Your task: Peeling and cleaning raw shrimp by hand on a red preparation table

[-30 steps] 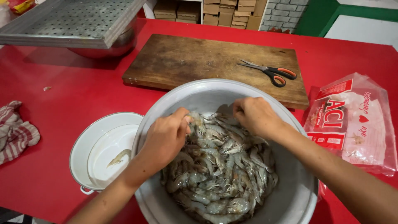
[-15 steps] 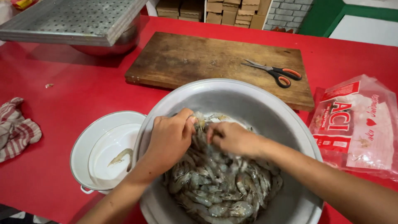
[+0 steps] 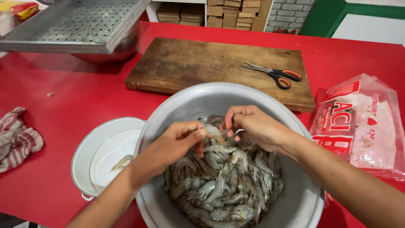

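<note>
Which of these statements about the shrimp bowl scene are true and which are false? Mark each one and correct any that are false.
1. Both hands, the left hand and the right hand, hold one shrimp between them above the large metal bowl. True.
2. The scissors lie in the bowl. False: they lie on the wooden cutting board.
3. The small white pot holds a single shrimp. True.
4. The striped cloth covers the cutting board. False: it lies on the red table, at the left edge.
5. The plastic bag lies right of the bowl. True.
</note>
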